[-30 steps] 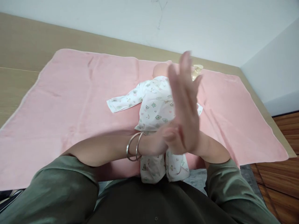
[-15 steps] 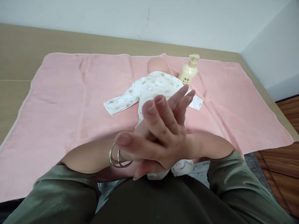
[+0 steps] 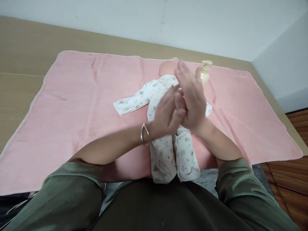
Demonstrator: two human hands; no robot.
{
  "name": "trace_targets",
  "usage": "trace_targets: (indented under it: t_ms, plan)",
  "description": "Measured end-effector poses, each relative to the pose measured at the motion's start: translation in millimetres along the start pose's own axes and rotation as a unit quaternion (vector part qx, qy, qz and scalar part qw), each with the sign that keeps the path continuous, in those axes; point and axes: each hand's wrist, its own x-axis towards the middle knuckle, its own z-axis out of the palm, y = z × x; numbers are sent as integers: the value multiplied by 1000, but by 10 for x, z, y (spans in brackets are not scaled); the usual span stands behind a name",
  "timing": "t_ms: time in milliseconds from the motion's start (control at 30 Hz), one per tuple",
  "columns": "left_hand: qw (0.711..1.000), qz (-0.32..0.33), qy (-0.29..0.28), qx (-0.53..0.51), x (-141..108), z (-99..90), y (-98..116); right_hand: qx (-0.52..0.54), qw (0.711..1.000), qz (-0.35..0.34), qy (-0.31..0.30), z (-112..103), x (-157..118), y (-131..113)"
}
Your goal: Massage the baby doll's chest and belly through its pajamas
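My left hand (image 3: 167, 112), with silver bangles (image 3: 142, 134) on its wrist, and my right hand (image 3: 193, 99) press together palm to palm, slightly blurred. The right fingers stretch upward, and the left fingers lie against the right palm. Neither hand holds an object. Beneath them a baby doll (image 3: 163, 157) in a white printed outfit lies lengthwise, its bald head (image 3: 166, 68) at the far end and its legs toward me. My hands and forearms cover part of its body and right-side sleeve. A cream pump bottle (image 3: 205, 75) stands behind my right fingers, partly hidden.
A pink blanket (image 3: 77, 106) with creases is spread under the doll on a wooden table (image 3: 21, 48). A white wall (image 3: 120, 19) rises behind the table. At the right is brown wood-grain flooring or paneling (image 3: 295, 134).
My hands have moved up and away from me, turning from crossed, interlaced-looking fingers to upright palms pressed together. The doll's legs now show more. The view has shifted slightly.
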Motion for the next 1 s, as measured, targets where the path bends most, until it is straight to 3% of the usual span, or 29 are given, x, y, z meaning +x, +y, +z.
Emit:
trace_targets:
  t_ms: [33,133,267,500,633,833,1000]
  plan:
    - [999,5,47,0,73,66,-141,-1,999,19,-48,63,41,59]
    - [995,-36,86,42,194,265,-527,22,982,107,-152,311,51,240]
    - [990,-107,68,53,177,376,-797,21,964,167,-207,613,-32,446]
    - [983,-142,-22,117,116,411,-909,19,946,198,-254,678,-47,737]
    - [977,-170,-23,126,101,415,-891,-20,935,251,-249,640,-83,739]
    - [982,-155,-15,107,69,393,-933,-42,947,184,-260,641,-143,513]
    - [983,-144,-27,109,40,377,-981,6,939,217,-267,630,-58,754]
